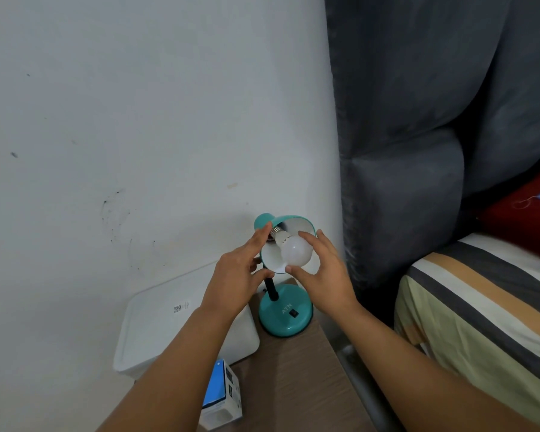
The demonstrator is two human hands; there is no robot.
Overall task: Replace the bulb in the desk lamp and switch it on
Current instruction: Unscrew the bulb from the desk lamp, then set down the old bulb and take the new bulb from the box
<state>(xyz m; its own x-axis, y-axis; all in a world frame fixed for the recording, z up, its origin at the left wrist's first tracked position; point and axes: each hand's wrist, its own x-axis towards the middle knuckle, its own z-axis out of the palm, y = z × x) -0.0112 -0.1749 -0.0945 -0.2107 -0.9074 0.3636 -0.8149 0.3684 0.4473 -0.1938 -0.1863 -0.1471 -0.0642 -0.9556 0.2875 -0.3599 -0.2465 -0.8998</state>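
Observation:
A teal desk lamp stands on a wooden bedside table, its round base carrying a black rocker switch. The shade is tilted up toward me, white inside. A white bulb lies in the shade's mouth, its metal screw cap pointing at the socket; I cannot tell whether the cap is threaded in. My right hand grips the bulb's globe between thumb and fingers. My left hand holds the shade's left rim and the neck.
A blue and white bulb box lies at the table's near left edge. A white lidded bin stands left of the table against the wall. A grey padded headboard and a striped bed are to the right.

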